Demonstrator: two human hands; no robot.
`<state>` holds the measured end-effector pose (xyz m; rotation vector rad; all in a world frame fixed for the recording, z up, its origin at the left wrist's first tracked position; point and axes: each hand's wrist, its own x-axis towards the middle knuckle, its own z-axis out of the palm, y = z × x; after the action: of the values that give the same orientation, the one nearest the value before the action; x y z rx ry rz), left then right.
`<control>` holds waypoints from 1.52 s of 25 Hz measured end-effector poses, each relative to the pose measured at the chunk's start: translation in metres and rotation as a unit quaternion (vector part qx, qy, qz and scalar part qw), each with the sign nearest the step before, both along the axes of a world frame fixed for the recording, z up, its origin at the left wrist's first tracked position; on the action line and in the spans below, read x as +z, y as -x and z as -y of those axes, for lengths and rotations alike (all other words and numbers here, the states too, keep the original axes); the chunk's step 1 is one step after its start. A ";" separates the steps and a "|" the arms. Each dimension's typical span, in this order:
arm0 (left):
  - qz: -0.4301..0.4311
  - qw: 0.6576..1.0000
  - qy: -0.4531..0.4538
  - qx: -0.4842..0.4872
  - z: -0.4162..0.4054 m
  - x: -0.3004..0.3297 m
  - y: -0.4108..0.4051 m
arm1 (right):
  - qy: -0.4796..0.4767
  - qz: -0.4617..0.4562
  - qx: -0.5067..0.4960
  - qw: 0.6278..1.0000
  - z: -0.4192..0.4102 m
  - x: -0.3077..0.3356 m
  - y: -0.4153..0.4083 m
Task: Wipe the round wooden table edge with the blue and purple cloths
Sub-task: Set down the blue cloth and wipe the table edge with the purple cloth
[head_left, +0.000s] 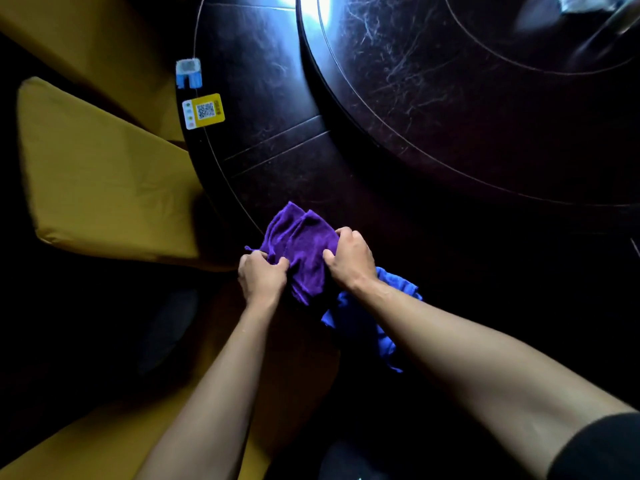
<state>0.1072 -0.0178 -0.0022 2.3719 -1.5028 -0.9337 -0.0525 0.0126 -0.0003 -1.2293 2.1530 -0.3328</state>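
Two hands, left (261, 277) and right (349, 258), grip purple cloth (304, 244) at table edge (221, 209); QR sticker (203, 111) unreadable.

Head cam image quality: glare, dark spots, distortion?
Head view: glare on the turntable at top; table and lower left very dark; both hands and purple cloth well lit; wide-angle bending at the edges.

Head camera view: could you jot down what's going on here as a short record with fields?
surface: dark round wooden table, raised round centre disc
left hand: grips purple cloth at table edge
right hand: grips same purple cloth
blue cloth: bunched under right forearm
stickers: yellow QR label, blue-white tag near rim
beside table: yellow cushioned seats
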 end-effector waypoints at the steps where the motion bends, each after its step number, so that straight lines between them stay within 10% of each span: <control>1: -0.008 1.000 -0.007 0.005 0.002 0.003 0.003 | 0.009 0.010 0.002 1.000 0.001 0.001 0.001; 7: -0.154 0.986 0.029 -0.063 0.022 0.000 0.032 | 0.117 -0.002 -0.109 0.987 0.036 0.010 0.046; 13: -0.065 0.947 0.138 -0.281 0.036 -0.009 0.056 | 0.146 -0.085 -0.230 0.958 0.039 -0.010 0.078; 20: 0.147 0.918 0.240 -0.279 0.032 -0.067 0.033 | 0.123 -0.234 0.071 0.962 0.047 -0.041 0.033; 28: 0.166 0.919 0.218 -0.285 0.031 -0.072 0.033 | 0.168 -0.237 0.113 0.950 0.064 -0.054 0.064; 38: 0.189 0.914 0.199 -0.299 0.030 -0.067 0.038 | 0.178 -0.239 -0.163 0.941 0.008 -0.058 0.137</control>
<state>0.0693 -0.0475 -0.0691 1.8838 -2.3737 -0.1920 -0.1892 0.0047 -0.0579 -1.2313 2.8240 -0.6414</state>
